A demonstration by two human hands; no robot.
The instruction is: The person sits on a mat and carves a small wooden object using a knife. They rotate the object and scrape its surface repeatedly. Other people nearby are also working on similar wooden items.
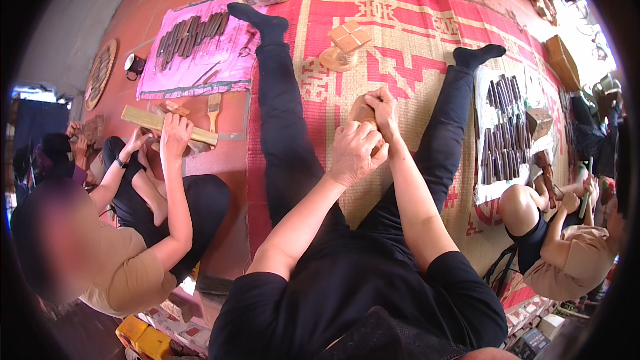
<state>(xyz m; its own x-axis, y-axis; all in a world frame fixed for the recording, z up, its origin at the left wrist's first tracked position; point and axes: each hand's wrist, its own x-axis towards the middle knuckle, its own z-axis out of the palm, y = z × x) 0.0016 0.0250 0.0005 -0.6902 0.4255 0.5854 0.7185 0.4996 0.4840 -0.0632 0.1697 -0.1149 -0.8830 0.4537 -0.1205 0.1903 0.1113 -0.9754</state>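
Between my outstretched legs, both hands are closed around a small rounded brown piece, apparently wood (362, 111). My left hand (359, 152) grips its nearer end with curled fingers. Beyond it, my right hand (385, 113) is wrapped over the far side. My fingers cover most of the piece, so its full shape is hidden, and I cannot make out any tool in either hand. Farther ahead on the mat lies a brown block with pale crossing lines (350, 36), beside or on a rounded, flat-looking wooden piece (337, 60).
I sit on a red and beige woven mat (413, 33). Dark-handled tools lie on a pink cloth (233, 67) at left and in rows on a white sheet (490, 190) at right. At left a person holds a wooden plank (150, 120); another person (567, 253) sits at right.
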